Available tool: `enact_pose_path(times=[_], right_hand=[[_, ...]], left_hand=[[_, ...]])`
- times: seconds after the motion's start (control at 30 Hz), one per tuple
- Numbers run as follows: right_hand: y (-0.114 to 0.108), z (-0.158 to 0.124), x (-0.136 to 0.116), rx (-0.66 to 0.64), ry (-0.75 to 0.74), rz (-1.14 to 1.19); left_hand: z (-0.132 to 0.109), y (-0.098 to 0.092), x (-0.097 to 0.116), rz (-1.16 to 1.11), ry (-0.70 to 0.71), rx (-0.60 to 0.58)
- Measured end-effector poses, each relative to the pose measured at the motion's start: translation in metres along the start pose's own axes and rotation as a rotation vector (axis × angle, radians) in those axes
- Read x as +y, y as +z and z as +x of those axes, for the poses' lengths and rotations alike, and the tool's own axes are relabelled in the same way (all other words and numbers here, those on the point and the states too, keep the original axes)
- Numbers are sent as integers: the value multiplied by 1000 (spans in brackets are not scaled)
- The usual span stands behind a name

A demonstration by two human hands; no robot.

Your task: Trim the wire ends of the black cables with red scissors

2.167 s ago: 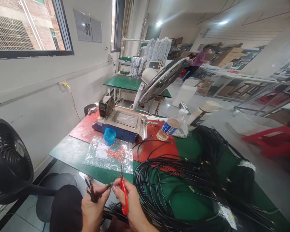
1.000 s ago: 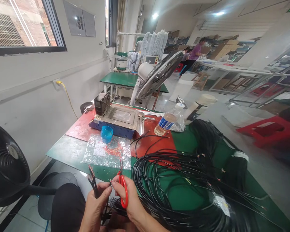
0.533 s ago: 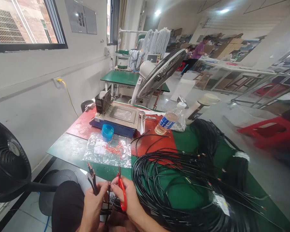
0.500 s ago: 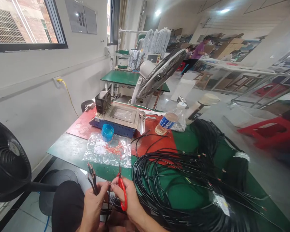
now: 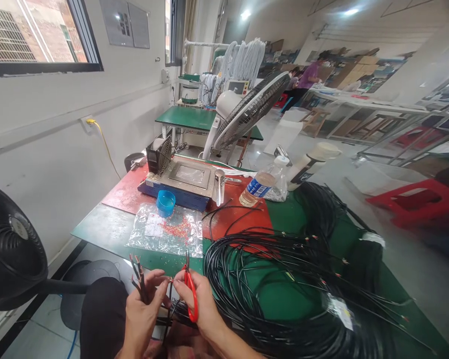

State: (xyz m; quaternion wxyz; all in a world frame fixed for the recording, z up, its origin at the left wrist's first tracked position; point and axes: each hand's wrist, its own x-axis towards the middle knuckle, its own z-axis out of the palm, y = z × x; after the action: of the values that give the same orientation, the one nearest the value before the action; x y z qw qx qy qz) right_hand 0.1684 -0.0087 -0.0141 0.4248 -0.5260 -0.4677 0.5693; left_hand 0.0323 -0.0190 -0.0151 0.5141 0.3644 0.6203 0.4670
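Observation:
My left hand [image 5: 145, 304] is closed around several black cables [image 5: 138, 278] whose ends stick up with short coloured cores and bare copper. Its thumb and fingertips pinch near the end of another black cable [image 5: 168, 314], which hangs down between the hands. My right hand [image 5: 200, 299] keeps red-handled pliers [image 5: 191, 294] in its grip, their narrow dark jaws pointing up and away. The right thumb and forefinger meet at that cable's exposed wire end [image 5: 171, 280], close to the left fingertips. How the fingers grip the fine wires is partly hidden.
Coils of black cable [image 5: 232, 279] lie on the green table [image 5: 280, 299]. Beyond my hands are a plastic bag [image 5: 138, 239] with red and yellowish bits, a blue cup [image 5: 165, 203], a blue-sided heating unit [image 5: 172, 192] and a bottle [image 5: 256, 189]. A black fan [image 5: 13, 234] stands left.
The left hand and its cables have shifted slightly left, and the left fingers have spread a little. The right hand still holds the pliers and stays by the wire end.

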Motion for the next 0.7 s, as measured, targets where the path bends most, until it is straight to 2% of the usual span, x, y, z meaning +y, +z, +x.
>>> enact_pose_path(times=[0.17,0.23,0.4,0.6,0.7], right_hand=[[-4,1,-4,-24,-10,-56],[-5,1,-6,-34,-22,-75],[-9,1,-7,-45,-62,-134],[-12,1,0,-70,-69,-142],[-12,0,0,-69,-46,-94]], left_hand=[[2,-8,4,303,195,-165],[2,-9,6,346,254,-201],[1,-9,5,374,298,-180],[6,-14,6,436,429,-210],[6,-12,8,412,410,-217]])
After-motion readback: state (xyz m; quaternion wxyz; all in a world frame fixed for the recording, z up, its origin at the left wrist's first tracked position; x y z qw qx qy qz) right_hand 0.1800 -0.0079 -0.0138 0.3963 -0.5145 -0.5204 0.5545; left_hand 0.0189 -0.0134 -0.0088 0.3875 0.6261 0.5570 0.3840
